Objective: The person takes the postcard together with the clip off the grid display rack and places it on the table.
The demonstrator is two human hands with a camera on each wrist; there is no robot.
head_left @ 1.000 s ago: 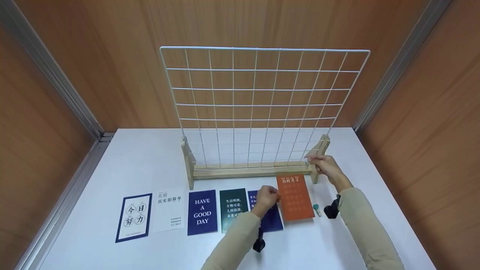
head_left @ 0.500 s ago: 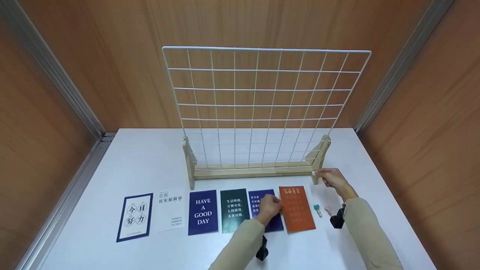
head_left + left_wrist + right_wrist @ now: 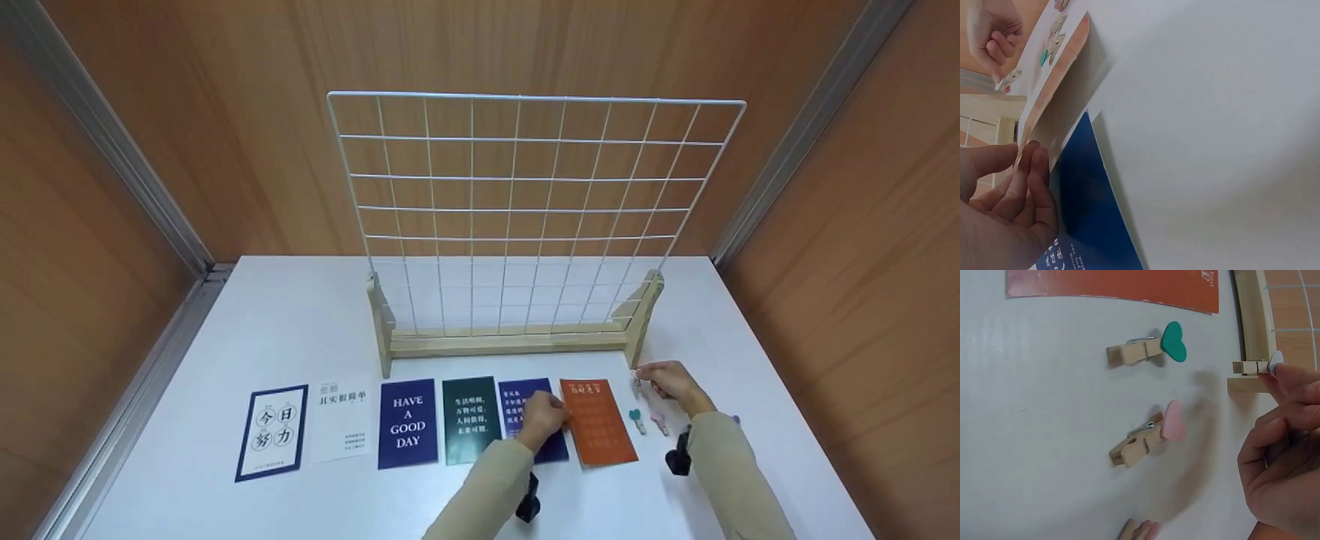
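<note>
At the front right, my left hand (image 3: 544, 420) pinches the left edge of an orange card (image 3: 600, 429) with light lettering. In the left wrist view the card (image 3: 1057, 79) is slightly lifted along its edge, casting a shadow on the table. My right hand (image 3: 673, 386) pinches a small wooden clothespin (image 3: 1251, 368) with a white heart by its heart end, close to the rack's right foot. Below that hand lie a clothespin with a green heart (image 3: 1139, 350) and one with a pink heart (image 3: 1143, 443). Part of a dark blue card (image 3: 553, 447) is hidden under my left hand and sleeve.
Behind the cards stands a white wire grid rack (image 3: 514, 178) on a wooden base (image 3: 510, 344). To the left lie a green card (image 3: 471, 442), a blue "HAVE A GOOD DAY" card (image 3: 407, 457), a white card (image 3: 337, 427) and a blue-bordered card (image 3: 271, 459). Wood-grain walls enclose the table.
The orange card came down from the rack's base onto the table, with my left hand still pinching it. My right hand moved down and rightward from the rack with the clothespin.
</note>
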